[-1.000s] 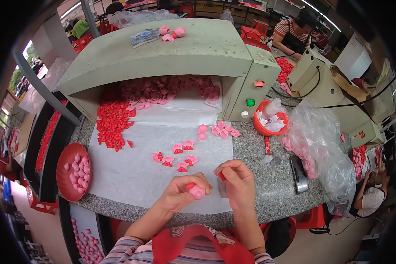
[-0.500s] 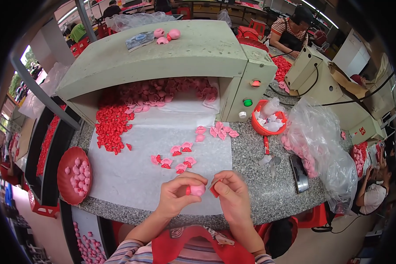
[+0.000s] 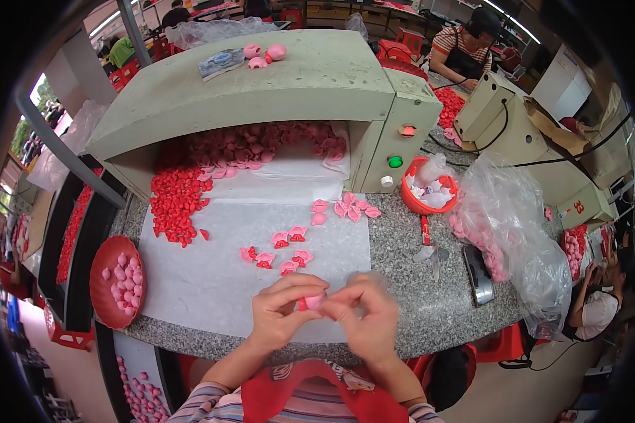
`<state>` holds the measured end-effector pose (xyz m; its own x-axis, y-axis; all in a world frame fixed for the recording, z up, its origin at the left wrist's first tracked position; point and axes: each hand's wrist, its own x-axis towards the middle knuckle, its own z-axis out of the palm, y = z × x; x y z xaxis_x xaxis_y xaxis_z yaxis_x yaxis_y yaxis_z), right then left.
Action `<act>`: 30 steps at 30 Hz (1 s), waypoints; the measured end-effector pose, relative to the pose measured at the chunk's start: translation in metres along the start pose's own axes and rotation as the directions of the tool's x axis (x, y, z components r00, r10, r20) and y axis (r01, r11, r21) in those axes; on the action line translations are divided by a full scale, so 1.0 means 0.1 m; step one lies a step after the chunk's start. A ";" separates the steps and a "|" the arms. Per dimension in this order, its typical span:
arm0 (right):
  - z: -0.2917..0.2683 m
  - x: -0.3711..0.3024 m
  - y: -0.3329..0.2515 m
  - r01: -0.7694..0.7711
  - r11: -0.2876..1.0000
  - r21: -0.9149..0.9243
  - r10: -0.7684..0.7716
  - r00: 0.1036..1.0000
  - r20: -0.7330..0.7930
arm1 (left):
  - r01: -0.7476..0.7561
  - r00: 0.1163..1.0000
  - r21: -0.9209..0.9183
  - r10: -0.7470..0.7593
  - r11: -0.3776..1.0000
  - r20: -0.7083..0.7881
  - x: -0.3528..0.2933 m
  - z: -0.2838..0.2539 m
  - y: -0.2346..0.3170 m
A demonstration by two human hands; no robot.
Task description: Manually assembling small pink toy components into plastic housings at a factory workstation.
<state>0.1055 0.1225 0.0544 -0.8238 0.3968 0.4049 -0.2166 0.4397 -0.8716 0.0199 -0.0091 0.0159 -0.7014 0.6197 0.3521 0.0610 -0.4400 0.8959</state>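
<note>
Left hand [image 3: 283,310] pinched closed on pink-and-red piece [image 3: 314,302], near front edge of worktop [image 3: 437,310]. Right hand [image 3: 368,316] curled at piece, blurred; cannot tell its hold. Step seems close fingertip work; next move likely calls for steady left pinch.

A paper sheet [image 3: 204,296] lies on the table [image 3: 430,324] before the machine [image 3: 247,88], small pieces [image 3: 297,233] on it, a bowl [image 3: 107,309] to its left. To its right, a phone [image 3: 479,278] lies beside a plastic bag [image 3: 533,257].
</note>
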 end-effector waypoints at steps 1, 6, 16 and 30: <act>-0.03 0.02 0.06 0.003 1.000 -0.003 -0.003 1.000 -0.005 | -0.044 0.999 0.004 0.044 0.999 0.000 0.00 -0.04 0.00; -0.02 0.03 -0.11 -0.161 0.968 0.190 0.185 0.976 -0.116 | -0.052 0.999 0.145 0.050 0.988 0.017 0.03 0.07 0.08; -0.04 -0.03 0.02 -0.061 0.994 -0.089 0.043 0.981 -0.189 | -0.096 0.984 0.258 0.130 0.961 -0.118 -0.02 0.14 0.07; 0.12 -0.12 -0.04 -0.194 0.954 0.228 0.202 0.979 -0.013 | 0.034 0.993 0.383 0.012 0.923 -0.118 -0.07 0.14 0.08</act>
<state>0.1099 0.1064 0.0497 -0.8436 0.4882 0.2239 -0.1662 0.1590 -0.9732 0.0351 -0.0078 0.0242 -0.7793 0.5337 0.3284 0.3041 -0.1361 0.9429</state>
